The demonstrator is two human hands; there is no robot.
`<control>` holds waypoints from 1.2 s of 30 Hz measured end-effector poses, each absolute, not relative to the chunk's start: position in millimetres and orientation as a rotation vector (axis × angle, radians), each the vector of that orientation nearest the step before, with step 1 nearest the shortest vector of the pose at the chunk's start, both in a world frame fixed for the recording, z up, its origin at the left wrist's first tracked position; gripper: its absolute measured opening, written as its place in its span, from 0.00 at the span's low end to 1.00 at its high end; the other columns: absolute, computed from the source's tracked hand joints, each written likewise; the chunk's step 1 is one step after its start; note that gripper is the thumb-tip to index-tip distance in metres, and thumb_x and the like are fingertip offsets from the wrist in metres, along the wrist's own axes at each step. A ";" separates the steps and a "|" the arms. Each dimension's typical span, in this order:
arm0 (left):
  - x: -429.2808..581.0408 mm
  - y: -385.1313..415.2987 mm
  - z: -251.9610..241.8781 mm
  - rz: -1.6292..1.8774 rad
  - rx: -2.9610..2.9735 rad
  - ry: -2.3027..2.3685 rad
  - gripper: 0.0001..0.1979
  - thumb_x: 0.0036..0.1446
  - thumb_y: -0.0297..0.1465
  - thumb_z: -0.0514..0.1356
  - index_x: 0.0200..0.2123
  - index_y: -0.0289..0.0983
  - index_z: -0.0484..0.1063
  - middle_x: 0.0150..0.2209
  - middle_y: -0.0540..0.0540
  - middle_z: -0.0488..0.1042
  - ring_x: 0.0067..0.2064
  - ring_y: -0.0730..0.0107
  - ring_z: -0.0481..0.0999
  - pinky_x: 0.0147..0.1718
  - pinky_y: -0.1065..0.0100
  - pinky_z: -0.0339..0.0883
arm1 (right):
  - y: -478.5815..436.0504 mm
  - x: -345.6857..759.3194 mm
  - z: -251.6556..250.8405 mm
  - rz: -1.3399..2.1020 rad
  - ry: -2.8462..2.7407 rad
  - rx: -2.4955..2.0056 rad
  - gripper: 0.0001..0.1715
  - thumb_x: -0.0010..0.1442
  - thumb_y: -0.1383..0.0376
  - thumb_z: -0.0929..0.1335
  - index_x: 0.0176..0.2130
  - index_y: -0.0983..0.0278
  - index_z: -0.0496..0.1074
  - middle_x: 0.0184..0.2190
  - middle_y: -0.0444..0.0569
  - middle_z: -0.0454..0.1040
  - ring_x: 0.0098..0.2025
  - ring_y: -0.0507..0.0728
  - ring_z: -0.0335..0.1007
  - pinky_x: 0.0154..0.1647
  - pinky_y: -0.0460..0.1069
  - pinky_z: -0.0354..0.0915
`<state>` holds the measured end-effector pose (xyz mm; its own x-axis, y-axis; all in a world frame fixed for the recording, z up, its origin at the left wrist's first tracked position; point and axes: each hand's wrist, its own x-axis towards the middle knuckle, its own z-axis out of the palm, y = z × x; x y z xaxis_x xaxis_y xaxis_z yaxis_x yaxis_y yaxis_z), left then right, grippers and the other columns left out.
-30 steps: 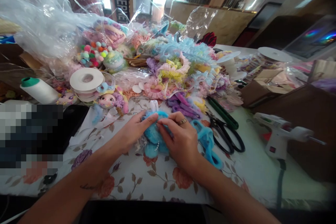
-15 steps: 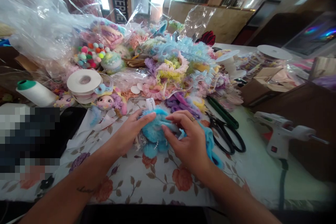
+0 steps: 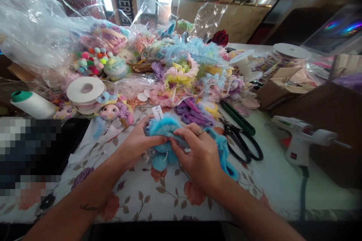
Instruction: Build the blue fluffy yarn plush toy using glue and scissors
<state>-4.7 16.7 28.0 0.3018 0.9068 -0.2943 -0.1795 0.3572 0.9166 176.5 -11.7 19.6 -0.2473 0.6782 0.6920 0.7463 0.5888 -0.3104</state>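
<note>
A fluffy blue plush item (image 3: 165, 125) with a white label (image 3: 157, 112) and a string of small beads is held just above the flowered cloth. My left hand (image 3: 138, 141) is closed on its left side, thumb across the front. From the right, my right hand (image 3: 198, 152), with a ring on one finger, pinches the fluffy material near the middle. The fingertips of both hands almost meet there. A blue fabric strip (image 3: 224, 154) lies beside my right hand. The underside of the plush item is hidden.
Black scissors (image 3: 241, 143) and a green-handled tool (image 3: 239, 118) lie to the right, then a white glue gun (image 3: 301, 139). Ribbon spools, a thread cone (image 3: 34, 104), doll heads and heaped ruffles fill the back. A dark object (image 3: 72, 135) lies left.
My left thumb has moved down across the front of the plush item, and my right fingers have closed in beside it. The view has shifted slightly.
</note>
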 end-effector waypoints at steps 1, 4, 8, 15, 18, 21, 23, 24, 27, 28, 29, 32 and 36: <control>-4.8 16.8 27.7 0.868 0.921 0.992 0.37 0.42 0.29 0.76 0.55 0.42 0.68 0.44 0.45 0.79 0.43 0.58 0.80 0.41 0.62 0.74 | -12.1 176.0 19.5 -0.114 -1.992 -1.130 0.06 0.68 0.67 0.67 0.38 0.64 0.74 0.30 0.49 0.73 0.29 0.56 0.70 0.28 0.50 0.66; -4.8 16.6 26.3 0.871 0.951 0.998 0.34 0.45 0.31 0.75 0.56 0.41 0.68 0.43 0.45 0.79 0.42 0.60 0.79 0.41 0.62 0.74 | -13.3 175.2 20.4 -0.146 -2.027 -1.108 0.10 0.69 0.68 0.65 0.35 0.64 0.74 0.29 0.49 0.72 0.28 0.55 0.68 0.28 0.49 0.64; -3.9 15.9 23.6 0.887 0.971 0.986 0.35 0.48 0.34 0.74 0.58 0.41 0.67 0.42 0.46 0.78 0.41 0.61 0.79 0.41 0.63 0.73 | -14.1 174.3 21.2 -0.118 -2.009 -1.118 0.10 0.69 0.68 0.66 0.34 0.63 0.74 0.28 0.48 0.71 0.28 0.54 0.67 0.28 0.49 0.64; -3.4 16.0 19.8 0.941 1.032 0.960 0.28 0.50 0.34 0.73 0.53 0.41 0.70 0.39 0.47 0.78 0.38 0.65 0.78 0.38 0.67 0.73 | -13.9 172.3 21.3 0.033 -1.905 -1.190 0.07 0.66 0.68 0.67 0.34 0.63 0.74 0.27 0.47 0.71 0.28 0.55 0.70 0.28 0.49 0.65; -4.2 16.1 17.8 0.946 1.059 0.960 0.27 0.51 0.35 0.73 0.54 0.42 0.71 0.40 0.48 0.79 0.38 0.65 0.78 0.38 0.67 0.73 | -13.9 171.8 23.1 0.070 -1.881 -1.208 0.06 0.65 0.67 0.68 0.34 0.63 0.74 0.28 0.47 0.72 0.29 0.55 0.71 0.29 0.49 0.66; -4.1 15.9 16.8 0.951 1.084 0.967 0.26 0.51 0.35 0.73 0.53 0.42 0.71 0.41 0.47 0.79 0.39 0.64 0.79 0.39 0.67 0.73 | -13.3 172.0 24.0 0.105 -1.868 -1.231 0.07 0.64 0.67 0.68 0.33 0.63 0.73 0.28 0.47 0.72 0.28 0.55 0.70 0.30 0.49 0.65; -3.4 15.9 17.4 0.954 1.095 0.985 0.27 0.51 0.35 0.73 0.53 0.42 0.71 0.41 0.47 0.79 0.39 0.63 0.79 0.39 0.66 0.73 | -12.8 172.5 24.0 0.121 -1.870 -1.240 0.07 0.64 0.68 0.68 0.32 0.63 0.73 0.28 0.47 0.72 0.28 0.55 0.69 0.29 0.49 0.64; -3.1 15.9 18.0 0.951 1.097 0.992 0.27 0.51 0.35 0.73 0.53 0.42 0.71 0.41 0.46 0.79 0.39 0.63 0.79 0.39 0.66 0.73 | -12.5 172.8 24.0 0.123 -1.873 -1.245 0.07 0.64 0.68 0.68 0.32 0.63 0.73 0.28 0.47 0.72 0.28 0.55 0.69 0.29 0.49 0.64; -2.3 16.3 19.6 0.934 1.101 1.008 0.27 0.49 0.34 0.73 0.52 0.40 0.71 0.41 0.46 0.79 0.39 0.63 0.79 0.39 0.66 0.73 | -12.1 173.9 25.0 0.125 -1.879 -1.262 0.07 0.63 0.69 0.68 0.31 0.63 0.72 0.27 0.46 0.71 0.28 0.55 0.69 0.29 0.48 0.63; -2.2 16.5 19.8 0.929 1.105 1.011 0.27 0.49 0.34 0.73 0.52 0.40 0.71 0.41 0.46 0.80 0.39 0.63 0.79 0.39 0.66 0.73 | -12.1 174.2 25.7 0.128 -1.879 -1.271 0.07 0.63 0.69 0.68 0.31 0.63 0.72 0.27 0.46 0.71 0.28 0.55 0.69 0.29 0.48 0.63; -2.1 16.8 19.7 0.926 1.109 1.012 0.27 0.49 0.34 0.73 0.52 0.40 0.71 0.41 0.46 0.80 0.39 0.63 0.79 0.38 0.66 0.74 | -12.0 174.3 26.5 0.132 -1.880 -1.281 0.07 0.63 0.69 0.69 0.31 0.63 0.72 0.26 0.46 0.71 0.28 0.55 0.69 0.29 0.48 0.62; -1.6 17.3 18.5 0.939 1.114 1.013 0.28 0.48 0.34 0.73 0.53 0.40 0.71 0.41 0.46 0.80 0.38 0.62 0.79 0.37 0.66 0.74 | -11.6 174.2 28.5 0.128 -1.894 -1.319 0.07 0.62 0.69 0.69 0.30 0.64 0.72 0.26 0.45 0.71 0.28 0.55 0.69 0.28 0.48 0.61; -0.5 16.9 17.9 0.967 1.113 1.051 0.27 0.48 0.34 0.73 0.51 0.40 0.71 0.39 0.46 0.79 0.38 0.63 0.79 0.35 0.67 0.74 | -11.0 173.4 27.7 0.097 -1.910 -1.340 0.07 0.61 0.69 0.70 0.30 0.64 0.73 0.26 0.45 0.71 0.27 0.55 0.70 0.27 0.48 0.61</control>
